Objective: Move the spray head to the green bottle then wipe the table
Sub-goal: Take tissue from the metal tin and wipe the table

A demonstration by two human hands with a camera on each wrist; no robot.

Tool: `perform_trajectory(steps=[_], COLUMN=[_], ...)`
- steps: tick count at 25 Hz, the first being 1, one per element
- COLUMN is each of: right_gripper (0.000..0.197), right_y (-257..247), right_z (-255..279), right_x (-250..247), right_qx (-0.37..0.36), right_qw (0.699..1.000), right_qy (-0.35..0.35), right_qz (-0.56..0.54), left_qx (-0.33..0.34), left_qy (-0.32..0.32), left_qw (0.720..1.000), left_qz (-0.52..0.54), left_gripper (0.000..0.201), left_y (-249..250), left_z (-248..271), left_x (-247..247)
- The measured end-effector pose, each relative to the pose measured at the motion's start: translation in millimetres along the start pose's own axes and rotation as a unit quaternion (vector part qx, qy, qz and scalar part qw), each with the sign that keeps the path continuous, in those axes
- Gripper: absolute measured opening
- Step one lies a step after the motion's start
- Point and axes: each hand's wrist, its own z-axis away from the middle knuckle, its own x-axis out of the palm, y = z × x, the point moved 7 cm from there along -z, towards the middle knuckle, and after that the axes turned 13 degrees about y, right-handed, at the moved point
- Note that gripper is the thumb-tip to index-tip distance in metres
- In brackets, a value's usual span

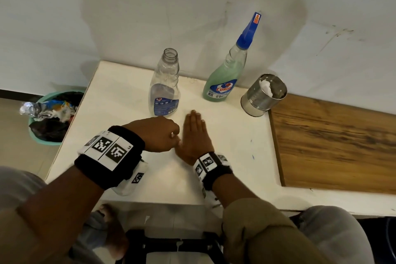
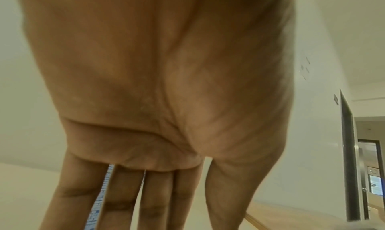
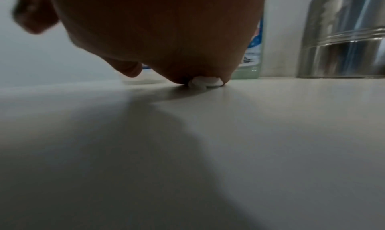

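Head view – left hand (image 1: 157, 134): hovers over the table (image 1: 227, 148), its fingers hidden here.
Head view – right hand (image 1: 196, 135): flat, fingers straight, pressed on the table.
Head view – bottles: spray head (image 1: 249, 30) sits on the green bottle (image 1: 224, 79); the clear bottle (image 1: 165, 85) stands uncapped to its left.
Left wrist view: palm and straight fingers (image 2: 120, 199) – holding nothing.
Right wrist view: white tissue (image 3: 205, 83) pressed under the palm; steel can (image 3: 343, 36) at right.
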Motion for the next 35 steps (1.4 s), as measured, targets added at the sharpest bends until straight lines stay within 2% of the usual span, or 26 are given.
perform_trajectory(steps=[4,7,10,12,15,17,20,21,23,25,28,30,32,35], right_gripper=[0.084,0.082,0.078,0.079,0.084,0.09,0.099,0.1,0.101,0.1,0.097,0.092,0.085,0.083], right_y=[-52,-35,20,72,135,146,112,88,24,-49,-129,-131,-100,-15], right_z=[53,66,60,58,64,64,54,48,42,49,77,84,73,35], right_x=[19,18,2,-12,-25,-26,-23,-20,-8,12,46,50,37,2], right_qx=[-0.139,-0.158,-0.079,0.018,0.16,0.22,0.271,0.256,0.169,0.045,-0.153,-0.224,-0.237,-0.131], right_qw=[0.99,0.984,0.993,0.996,0.985,0.975,0.961,0.965,0.984,0.997,0.983,0.968,0.962,0.982], right_qy=[-0.025,-0.044,-0.041,-0.05,-0.046,-0.031,-0.021,-0.028,-0.039,-0.058,-0.105,-0.108,-0.109,-0.08], right_qz=[0.0,0.072,0.084,0.073,0.054,0.021,-0.043,-0.054,-0.044,-0.036,-0.008,0.041,0.086,0.114], left_qx=[-0.001,-0.016,-0.029,-0.036,-0.046,-0.047,-0.045,-0.046,-0.045,-0.045,-0.056,-0.057,-0.056,-0.054], left_qy=[-0.003,0.001,-0.001,0.0,0.003,0.004,0.012,0.017,0.03,0.041,0.039,0.04,0.042,0.042], left_qw=[1.0,1.0,1.0,0.999,0.999,0.999,0.999,0.999,0.998,0.998,0.997,0.997,0.996,0.997], left_qz=[0.011,0.001,-0.006,-0.005,0.003,0.004,0.006,0.01,0.02,0.034,0.042,0.042,0.049,0.045], left_gripper=[0.031,0.042,0.046,0.046,0.046,0.046,0.045,0.044,0.038,0.034,0.037,0.037,0.037,0.037], left_y=[-2,-1,-1,-1,-3,-4,-7,-8,-13,-18,-24,-26,-25,-23], left_z=[1,4,6,7,8,7,7,7,8,8,11,12,13,13], left_x=[0,-2,-3,-5,-8,-10,-15,-17,-22,-27,-30,-31,-32,-33])
